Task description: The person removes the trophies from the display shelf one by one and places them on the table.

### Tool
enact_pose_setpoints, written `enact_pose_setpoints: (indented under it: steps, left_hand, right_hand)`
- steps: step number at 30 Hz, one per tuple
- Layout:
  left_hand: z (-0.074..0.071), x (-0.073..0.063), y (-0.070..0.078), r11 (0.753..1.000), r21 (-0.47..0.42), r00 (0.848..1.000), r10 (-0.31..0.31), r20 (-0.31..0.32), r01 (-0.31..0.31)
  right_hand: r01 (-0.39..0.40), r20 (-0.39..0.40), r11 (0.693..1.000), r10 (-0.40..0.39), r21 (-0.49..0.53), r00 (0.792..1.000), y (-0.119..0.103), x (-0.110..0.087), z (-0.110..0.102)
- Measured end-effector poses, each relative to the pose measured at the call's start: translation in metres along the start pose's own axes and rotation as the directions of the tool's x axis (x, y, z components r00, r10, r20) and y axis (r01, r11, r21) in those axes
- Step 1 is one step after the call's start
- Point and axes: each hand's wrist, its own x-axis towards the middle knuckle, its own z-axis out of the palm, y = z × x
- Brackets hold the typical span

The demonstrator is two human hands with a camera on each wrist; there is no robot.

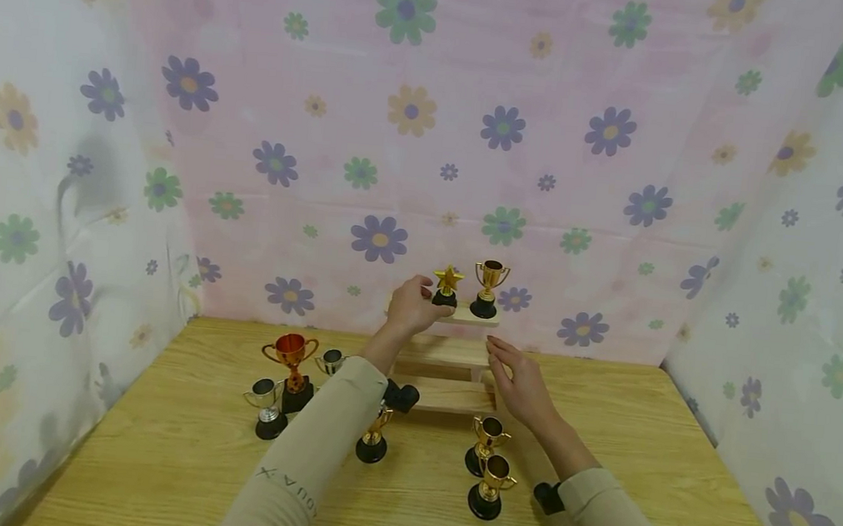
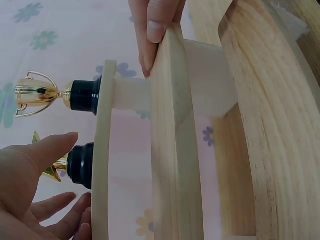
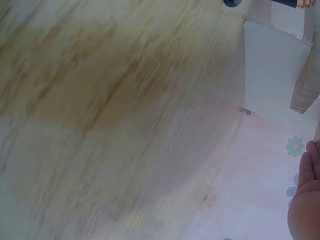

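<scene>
A gold star trophy (image 1: 447,280) with a black base stands upright on the top board of a stepped wooden shelf (image 1: 451,351). My left hand (image 1: 413,306) is around it; in the left wrist view the thumb lies beside its stem and the loosely bent fingers (image 2: 55,206) on the other side, with a gap to the base. Right of the star, a gold cup trophy (image 1: 491,279) stands on the same board. With fingers extended, my right hand (image 1: 527,385) touches the right end of the middle board; its fingertips (image 2: 156,30) show at that board's edge.
On the table (image 1: 177,476), left of the shelf, are a red-orange cup trophy (image 1: 293,356) and silver cups (image 1: 268,400). Gold cups stand in front: one (image 1: 373,443) near my left forearm, two (image 1: 496,474) near my right. Flowered cloth (image 1: 399,169) hangs behind and at both sides.
</scene>
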Motion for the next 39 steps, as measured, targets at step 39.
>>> enact_pose_setpoints:
  steps: [39]
  left_hand:
    - [0.015, 0.001, -0.004, 0.989, 0.131, 0.981, 0.09, -0.169, -0.068]
  right_hand:
    - [-0.001, -0.003, 1.0, 0.001, -0.001, 1.0, -0.002, -0.002, 0.0]
